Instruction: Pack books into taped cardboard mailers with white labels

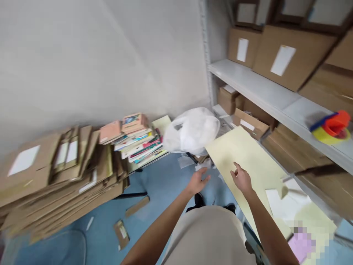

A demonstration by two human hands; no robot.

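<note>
Over the floor, just left of the tabletop, your left hand hung with its thumb and fingers apart. Your right hand was above the tabletop, its fingers partly curled but slightly apart. Beyond both hands and well apart from them, the white bag sat by the tabletop's far corner; you could not tell what bore it.

Past your left hand, off to its left, stood piled books, and farther left lay a stack of cardboard. Nearer you than those, cardboard scraps lay on the floor left of that hand. To the right of your right hand, and closer to you, white papers rested on the tabletop. Farther right ran the shelf, which carried boxes and a brightly colored item.
</note>
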